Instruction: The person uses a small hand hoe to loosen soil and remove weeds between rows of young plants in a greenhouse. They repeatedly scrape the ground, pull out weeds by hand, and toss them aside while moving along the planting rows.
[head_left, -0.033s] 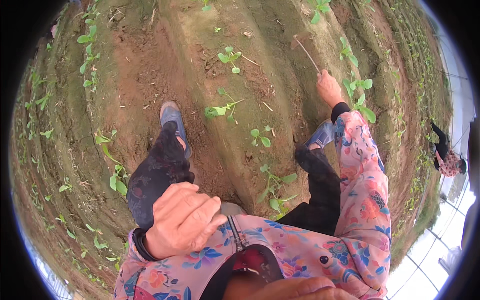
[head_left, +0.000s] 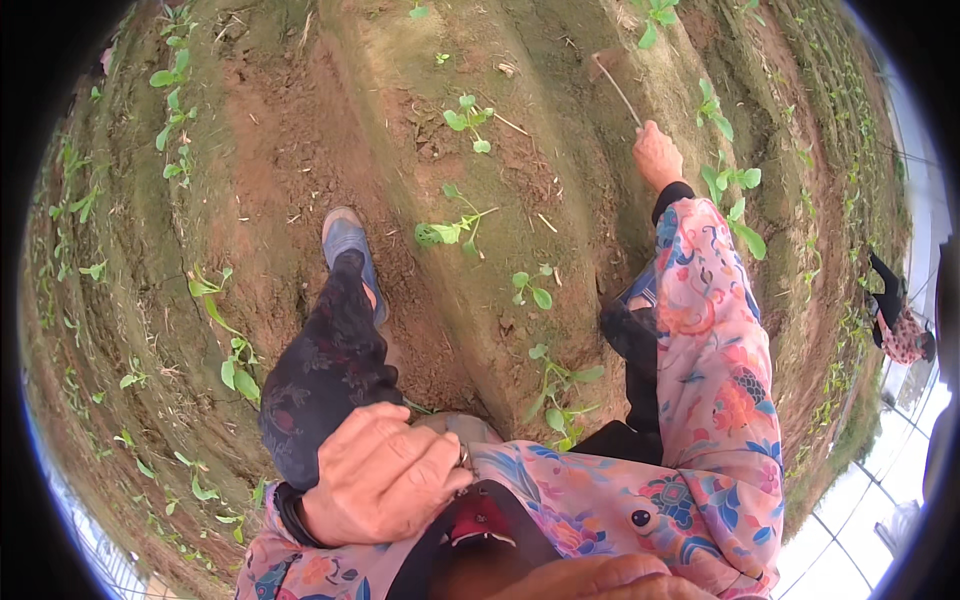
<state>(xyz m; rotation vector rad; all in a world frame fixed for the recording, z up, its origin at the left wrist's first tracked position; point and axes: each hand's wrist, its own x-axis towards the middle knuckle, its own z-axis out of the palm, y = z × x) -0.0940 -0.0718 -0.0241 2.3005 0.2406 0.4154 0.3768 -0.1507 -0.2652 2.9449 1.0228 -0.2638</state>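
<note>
My right hand [head_left: 658, 156] is closed around the thin shaft of a small hand hoe [head_left: 617, 90], reaching far out over the furrow on the right. The tool's head blends with the soil, so its shape is hard to make out. Close to my body, my left hand [head_left: 390, 475] is closed at the front edge of my flowered pink jacket [head_left: 570, 500], its fingers on the zipper [head_left: 464, 458]. A leafy seedling [head_left: 730, 180] grows just right of my right hand. Another seedling [head_left: 560, 390] stands on the ridge between my legs.
More seedlings [head_left: 469, 122] grow along the ridge ahead, one with a hole-ridden leaf [head_left: 438, 234]. My left shoe [head_left: 345, 238] rests in the reddish furrow; my right shoe [head_left: 640, 288] is partly hidden by my sleeve. Another person [head_left: 897, 320] is at the far right, near a pale gridded surface.
My left hand has moved slightly right and down, onto the jacket zipper. The right hand with the hoe has shifted slightly up, and the view has moved a little.
</note>
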